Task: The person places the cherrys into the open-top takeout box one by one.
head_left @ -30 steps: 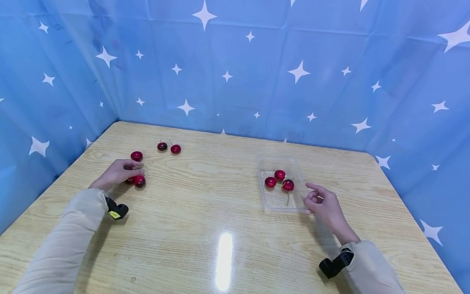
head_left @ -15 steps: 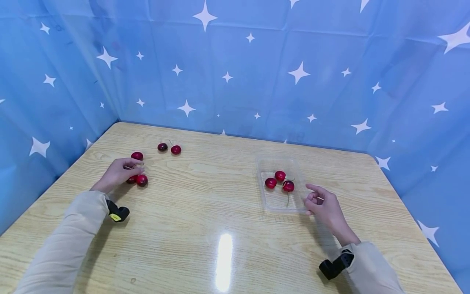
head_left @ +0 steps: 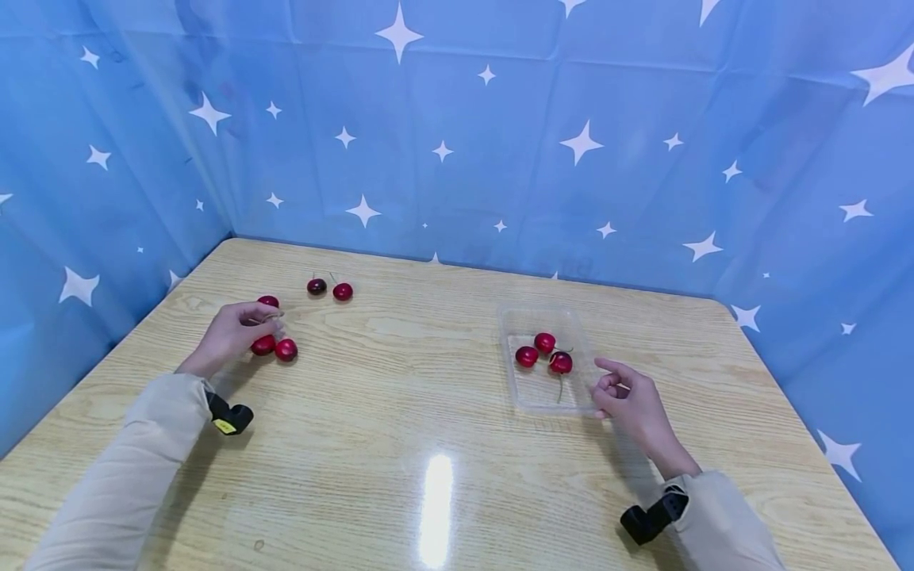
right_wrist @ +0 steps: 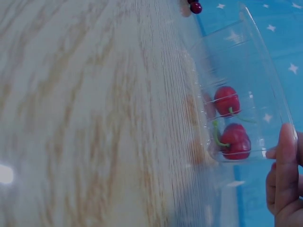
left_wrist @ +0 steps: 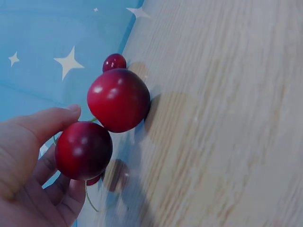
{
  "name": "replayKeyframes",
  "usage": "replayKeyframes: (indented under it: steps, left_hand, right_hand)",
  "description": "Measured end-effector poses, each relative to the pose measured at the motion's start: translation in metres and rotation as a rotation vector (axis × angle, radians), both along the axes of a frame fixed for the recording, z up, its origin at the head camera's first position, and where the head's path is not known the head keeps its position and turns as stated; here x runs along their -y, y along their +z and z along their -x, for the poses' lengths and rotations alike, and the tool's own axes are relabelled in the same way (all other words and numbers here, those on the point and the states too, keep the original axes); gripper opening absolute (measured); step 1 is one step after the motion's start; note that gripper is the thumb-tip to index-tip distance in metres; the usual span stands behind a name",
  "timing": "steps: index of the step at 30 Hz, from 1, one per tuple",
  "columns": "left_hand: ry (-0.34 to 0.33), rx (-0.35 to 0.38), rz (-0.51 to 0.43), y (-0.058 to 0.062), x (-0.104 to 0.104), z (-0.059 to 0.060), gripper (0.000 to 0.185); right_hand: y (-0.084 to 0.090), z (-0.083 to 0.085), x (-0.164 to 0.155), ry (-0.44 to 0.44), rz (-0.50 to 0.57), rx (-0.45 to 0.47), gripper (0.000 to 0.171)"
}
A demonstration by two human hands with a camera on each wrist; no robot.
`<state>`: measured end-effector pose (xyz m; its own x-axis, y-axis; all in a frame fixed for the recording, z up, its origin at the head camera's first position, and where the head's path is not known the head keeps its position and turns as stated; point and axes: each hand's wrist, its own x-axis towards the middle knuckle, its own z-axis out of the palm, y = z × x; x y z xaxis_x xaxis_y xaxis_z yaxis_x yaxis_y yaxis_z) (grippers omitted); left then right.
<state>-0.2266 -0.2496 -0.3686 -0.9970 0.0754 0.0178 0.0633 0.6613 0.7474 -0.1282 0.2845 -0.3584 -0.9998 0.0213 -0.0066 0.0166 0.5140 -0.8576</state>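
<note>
In the head view my left hand [head_left: 232, 335] is over a small group of red cherries at the left, thumb and fingertips closed on a thin stem. Two of them, a cherry [head_left: 263, 345] and another cherry [head_left: 286, 350], sit just below the fingers. The left wrist view has a dark red cherry [left_wrist: 84, 150] against the fingers and a larger-looking cherry [left_wrist: 118, 100] beyond the thumb tip. Which fruit the pinched stem belongs to, I cannot tell. My right hand [head_left: 631, 400] pinches the right rim of a clear plastic container [right_wrist: 225, 52], which holds three cherries [head_left: 545, 342].
Behind the left hand lies a partly hidden cherry [head_left: 268, 301]. Farther back are a dark cherry [head_left: 316, 286] and a stemmed red cherry [head_left: 343, 292]. A blue star-patterned curtain [head_left: 457, 190] borders the wooden table [head_left: 400, 381].
Two cherries under my left hand have shifted to the right, the rightmost one farther. The left hand has risen slightly. My right hand and the container have stayed put.
</note>
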Motion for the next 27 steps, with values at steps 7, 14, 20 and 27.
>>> replayKeyframes:
  steps: [7,14,20,27]
  left_hand:
    - [0.047,-0.036,-0.053,0.002,-0.012,0.000,0.039]
    - [0.046,-0.092,-0.102,0.014,-0.034,-0.001,0.038]
    - [0.001,-0.103,-0.115,0.019,-0.052,-0.001,0.035]
    - [-0.071,-0.077,-0.203,0.023,-0.074,0.000,0.034]
  right_hand:
    - [0.000,0.000,-0.001,-0.003,0.004,-0.001,0.047]
    - [-0.001,0.001,-0.001,0.000,0.007,-0.001,0.047]
    - [-0.003,0.001,-0.002,0.005,0.013,-0.011,0.046]
    - [-0.002,0.000,-0.002,0.006,0.002,-0.014,0.046]
